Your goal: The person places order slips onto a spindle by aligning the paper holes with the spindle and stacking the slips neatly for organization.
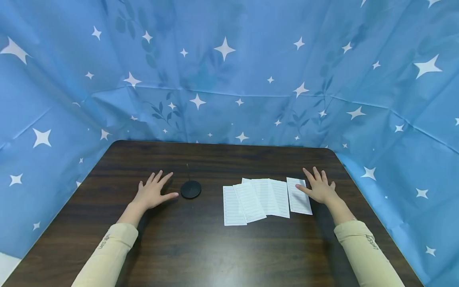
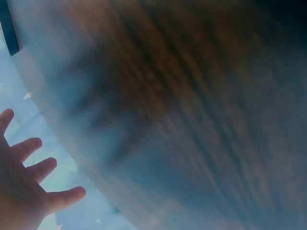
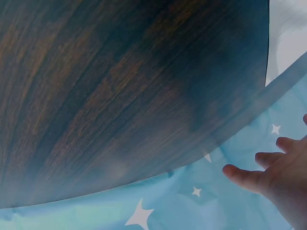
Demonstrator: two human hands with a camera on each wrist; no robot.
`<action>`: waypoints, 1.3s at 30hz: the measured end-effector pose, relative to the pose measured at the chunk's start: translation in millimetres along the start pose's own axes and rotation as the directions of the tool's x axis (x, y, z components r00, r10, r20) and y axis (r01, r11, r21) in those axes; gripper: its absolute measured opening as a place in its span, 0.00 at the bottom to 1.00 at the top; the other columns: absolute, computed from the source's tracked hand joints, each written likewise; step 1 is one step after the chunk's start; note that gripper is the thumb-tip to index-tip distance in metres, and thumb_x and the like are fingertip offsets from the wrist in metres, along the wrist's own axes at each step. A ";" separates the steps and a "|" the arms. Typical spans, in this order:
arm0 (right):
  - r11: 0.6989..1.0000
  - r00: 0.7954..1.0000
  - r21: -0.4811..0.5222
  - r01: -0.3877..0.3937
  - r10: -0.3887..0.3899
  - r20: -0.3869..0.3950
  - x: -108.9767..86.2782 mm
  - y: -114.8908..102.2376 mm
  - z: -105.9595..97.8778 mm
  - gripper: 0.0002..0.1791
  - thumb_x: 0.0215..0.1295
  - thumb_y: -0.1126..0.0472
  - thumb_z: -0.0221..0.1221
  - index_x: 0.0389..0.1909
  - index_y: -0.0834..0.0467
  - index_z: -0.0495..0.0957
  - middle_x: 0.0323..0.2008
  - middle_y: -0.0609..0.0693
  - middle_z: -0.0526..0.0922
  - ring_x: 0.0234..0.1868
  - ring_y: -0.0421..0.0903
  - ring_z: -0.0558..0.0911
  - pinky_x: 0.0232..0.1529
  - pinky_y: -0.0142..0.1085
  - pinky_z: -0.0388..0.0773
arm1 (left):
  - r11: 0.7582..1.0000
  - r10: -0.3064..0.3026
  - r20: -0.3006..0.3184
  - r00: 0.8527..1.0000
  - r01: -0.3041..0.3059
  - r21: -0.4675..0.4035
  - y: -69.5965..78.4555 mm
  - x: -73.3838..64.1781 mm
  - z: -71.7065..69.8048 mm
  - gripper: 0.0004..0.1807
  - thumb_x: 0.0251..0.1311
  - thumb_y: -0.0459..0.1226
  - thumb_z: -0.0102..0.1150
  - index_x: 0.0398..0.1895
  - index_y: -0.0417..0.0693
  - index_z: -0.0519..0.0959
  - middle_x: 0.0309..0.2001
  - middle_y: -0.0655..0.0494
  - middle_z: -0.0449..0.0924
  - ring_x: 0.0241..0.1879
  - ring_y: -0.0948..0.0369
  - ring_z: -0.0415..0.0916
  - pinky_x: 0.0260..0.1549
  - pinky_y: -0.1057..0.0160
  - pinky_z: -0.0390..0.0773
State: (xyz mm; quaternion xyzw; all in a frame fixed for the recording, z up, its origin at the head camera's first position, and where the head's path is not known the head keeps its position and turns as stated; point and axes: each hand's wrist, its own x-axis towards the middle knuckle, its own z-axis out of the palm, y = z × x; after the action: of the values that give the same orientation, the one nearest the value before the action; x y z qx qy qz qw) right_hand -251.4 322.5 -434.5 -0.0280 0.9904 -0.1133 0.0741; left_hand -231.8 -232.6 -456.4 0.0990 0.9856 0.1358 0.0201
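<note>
My left hand [image 1: 150,193] is spread over the left part of the dark wooden table [image 1: 215,255], palm down and holding nothing. Just right of its thumb is a round black disc [image 1: 191,189] with a thin stem or cord at its back. On the right, my other hand [image 1: 320,190] has its fingers spread too, its thumb overlapping the rightmost printed paper slip [image 1: 299,201]. Several more white lined slips [image 1: 250,202] lie overlapping to the left of that one. Both wrist views show straight fingers of the left hand [image 2: 24,177] and the right hand [image 3: 278,177] with nothing in them.
A blue curtain [image 1: 229,79] with white stars hangs behind and along both sides of the table. The table's rounded far corners and its back edge [image 1: 222,144] meet this cloth. Light yellow sleeves [image 1: 107,251] cover both forearms.
</note>
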 end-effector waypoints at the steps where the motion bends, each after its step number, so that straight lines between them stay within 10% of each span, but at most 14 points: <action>1: 1.000 1.000 0.000 -0.001 0.001 0.000 0.1 0.2 0.6 0.49 0.62 0.30 0.46 0.73 0.57 0.43 0.71 0.72 0.38 0.69 0.76 0.38 0.58 0.78 0.38 | 1.000 0.003 0.004 1.000 -0.003 0.003 -0.9 0.2 0.0 0.49 0.53 0.67 0.52 0.73 0.53 0.52 0.72 0.34 0.47 0.70 0.33 0.43 0.58 0.22 0.44; 39: 0.991 0.990 -0.100 0.091 -0.100 -0.096 7.7 -8.3 1.8 0.22 0.65 0.56 0.56 0.49 0.71 0.75 0.42 0.67 0.81 0.39 0.60 0.82 0.39 0.54 0.79 | 0.990 0.120 -0.067 0.990 -0.115 0.078 6.2 7.8 -9.6 0.30 0.60 0.53 0.56 0.58 0.41 0.74 0.53 0.37 0.77 0.51 0.42 0.75 0.48 0.40 0.75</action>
State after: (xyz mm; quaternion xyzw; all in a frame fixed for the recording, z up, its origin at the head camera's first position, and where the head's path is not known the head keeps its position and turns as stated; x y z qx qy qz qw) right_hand -258.4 313.5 -435.4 -0.0732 0.9947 -0.0706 0.0168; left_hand -238.9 -227.8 -445.6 0.1525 0.9825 0.1036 -0.0271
